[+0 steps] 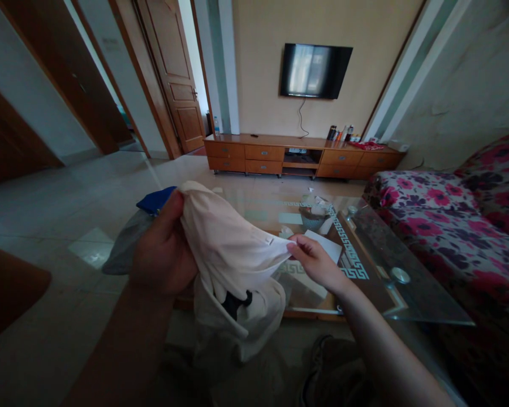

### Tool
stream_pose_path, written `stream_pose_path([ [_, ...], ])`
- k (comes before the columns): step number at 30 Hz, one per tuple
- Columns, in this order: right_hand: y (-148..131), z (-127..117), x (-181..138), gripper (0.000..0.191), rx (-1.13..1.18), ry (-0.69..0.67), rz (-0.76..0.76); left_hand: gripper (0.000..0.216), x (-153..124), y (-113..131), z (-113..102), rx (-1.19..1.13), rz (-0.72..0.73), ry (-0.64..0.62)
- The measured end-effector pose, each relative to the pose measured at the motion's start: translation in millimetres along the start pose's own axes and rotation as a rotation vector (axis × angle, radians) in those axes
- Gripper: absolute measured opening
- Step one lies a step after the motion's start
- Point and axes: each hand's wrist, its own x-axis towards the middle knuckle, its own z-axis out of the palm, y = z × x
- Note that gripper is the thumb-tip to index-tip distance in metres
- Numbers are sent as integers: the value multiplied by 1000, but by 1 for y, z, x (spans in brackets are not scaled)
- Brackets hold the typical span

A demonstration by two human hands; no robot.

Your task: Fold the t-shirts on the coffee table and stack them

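The left hand [163,251] grips a cream cloth [227,232]; the right hand [311,255] pinches its edge. Between them it stretches left to right, loose folds hanging below, near side of the glass worktop [424,302].

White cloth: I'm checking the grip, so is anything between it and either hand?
Nothing visible is: the left hand grips the white cloth at its upper left, and the right hand pinches its right edge. A blue item shows behind the left hand, not between; whether it touches that hand is unclear.
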Motion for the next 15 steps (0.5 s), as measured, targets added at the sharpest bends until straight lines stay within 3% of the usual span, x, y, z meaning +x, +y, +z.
stream_pose_path([
  [5,-18,-25,-10,42,287,137,147,17,3,17,-22,230,331,-35],
  [9,-47,-39,-24,44,354,155,228,27,-6,32,-38,700,344,0],
  [12,-75,-57,-40,48,342,5,294,30,-12,46,-36,976,333,-48],
  [15,-103,-79,-58,57,140,-240,315,31,-16,62,-28,1099,362,-140],
])
